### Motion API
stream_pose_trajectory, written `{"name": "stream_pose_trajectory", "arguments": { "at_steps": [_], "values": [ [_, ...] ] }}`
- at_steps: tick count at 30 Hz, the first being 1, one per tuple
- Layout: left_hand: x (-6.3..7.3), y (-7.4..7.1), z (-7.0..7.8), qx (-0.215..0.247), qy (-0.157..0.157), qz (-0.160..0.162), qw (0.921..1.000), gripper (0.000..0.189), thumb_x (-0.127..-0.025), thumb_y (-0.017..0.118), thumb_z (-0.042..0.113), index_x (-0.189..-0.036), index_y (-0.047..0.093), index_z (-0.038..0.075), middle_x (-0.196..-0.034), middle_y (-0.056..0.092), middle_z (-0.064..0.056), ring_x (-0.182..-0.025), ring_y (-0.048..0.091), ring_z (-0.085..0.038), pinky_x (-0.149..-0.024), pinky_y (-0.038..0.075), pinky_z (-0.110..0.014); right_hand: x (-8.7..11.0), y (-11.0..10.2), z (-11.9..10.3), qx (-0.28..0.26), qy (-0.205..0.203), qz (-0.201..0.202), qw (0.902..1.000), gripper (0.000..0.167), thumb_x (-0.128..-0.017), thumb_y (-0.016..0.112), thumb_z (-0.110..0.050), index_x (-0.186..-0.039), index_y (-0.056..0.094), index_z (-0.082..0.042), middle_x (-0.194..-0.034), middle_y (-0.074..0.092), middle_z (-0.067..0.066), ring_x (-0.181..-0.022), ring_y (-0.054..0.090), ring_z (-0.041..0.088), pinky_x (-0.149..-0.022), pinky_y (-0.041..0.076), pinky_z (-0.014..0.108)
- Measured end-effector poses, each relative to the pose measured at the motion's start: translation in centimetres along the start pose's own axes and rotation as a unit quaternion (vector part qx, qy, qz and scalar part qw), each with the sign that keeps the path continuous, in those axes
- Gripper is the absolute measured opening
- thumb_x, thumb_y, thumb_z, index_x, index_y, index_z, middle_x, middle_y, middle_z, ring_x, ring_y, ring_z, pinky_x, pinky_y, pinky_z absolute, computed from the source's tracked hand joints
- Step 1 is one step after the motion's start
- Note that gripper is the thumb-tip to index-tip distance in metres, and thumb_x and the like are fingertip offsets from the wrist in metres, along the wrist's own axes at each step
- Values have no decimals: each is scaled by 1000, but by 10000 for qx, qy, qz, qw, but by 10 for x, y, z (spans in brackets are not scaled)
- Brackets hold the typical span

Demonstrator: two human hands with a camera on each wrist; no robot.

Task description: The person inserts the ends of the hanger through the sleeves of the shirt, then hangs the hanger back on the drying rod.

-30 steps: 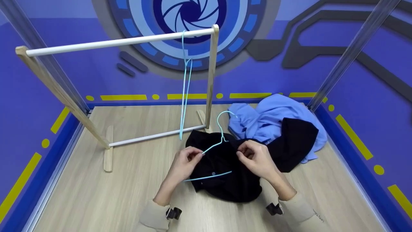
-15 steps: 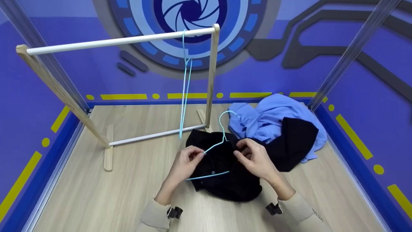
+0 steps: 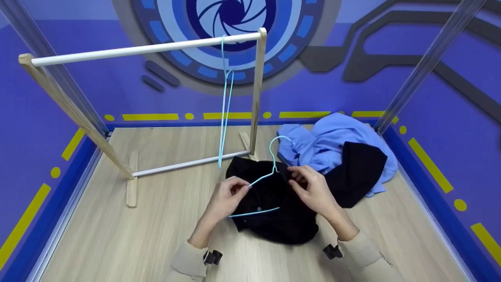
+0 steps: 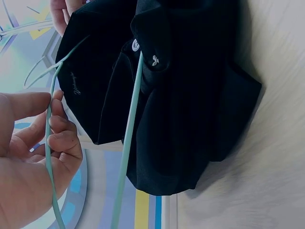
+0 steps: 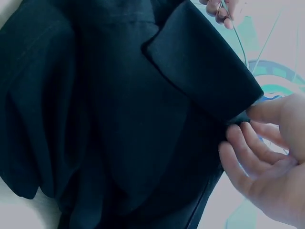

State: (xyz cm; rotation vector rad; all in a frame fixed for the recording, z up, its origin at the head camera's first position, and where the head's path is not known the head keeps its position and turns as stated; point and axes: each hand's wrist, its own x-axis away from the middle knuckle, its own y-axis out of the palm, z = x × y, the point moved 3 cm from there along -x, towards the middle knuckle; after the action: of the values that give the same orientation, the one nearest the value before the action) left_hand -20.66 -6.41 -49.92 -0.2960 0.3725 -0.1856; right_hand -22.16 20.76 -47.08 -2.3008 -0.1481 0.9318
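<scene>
Presently, with the black garment (image 3: 283, 225) as dial centre in the head view, the left hand (image 3: 227, 197) stands at nine o'clock, pinching a pale turquoise hanger (image 4: 127, 138). The right hand (image 3: 311, 188), between two and three, pinches the edge of the garment's collar (image 5: 205, 62). The hanger's hook points to twelve. Its right end is hidden within the garment's neck opening, and its lower bar runs out of sight into the cloth near a button (image 3: 259, 209). Lettering inside the collar is too small to read. Both beige sleeves (image 3: 190, 262) are cut off by the lower edge. A blue garment (image 3: 348, 131) lies between one and two o'clock, partly covered by black cloth. Between ten and eleven, a rack (image 3: 148, 49) carries a second hanger (image 3: 221, 145), seen nearly edge-on.
</scene>
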Motion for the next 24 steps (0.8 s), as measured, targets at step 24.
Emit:
{"name": "stream_pose_trajectory", "arguments": {
  "at_steps": [24],
  "values": [
    [-2,3,3,-3,260,-225,9994,6,-97,71,7,-96,77,9,-90,67,2,-77,55,-12,-69,45,-25,-2,-6,2,323,-254,-31,9992,23,-84,82,3,-106,77,-3,-101,75,5,-95,69,19,-82,54,36]
  ]
}}
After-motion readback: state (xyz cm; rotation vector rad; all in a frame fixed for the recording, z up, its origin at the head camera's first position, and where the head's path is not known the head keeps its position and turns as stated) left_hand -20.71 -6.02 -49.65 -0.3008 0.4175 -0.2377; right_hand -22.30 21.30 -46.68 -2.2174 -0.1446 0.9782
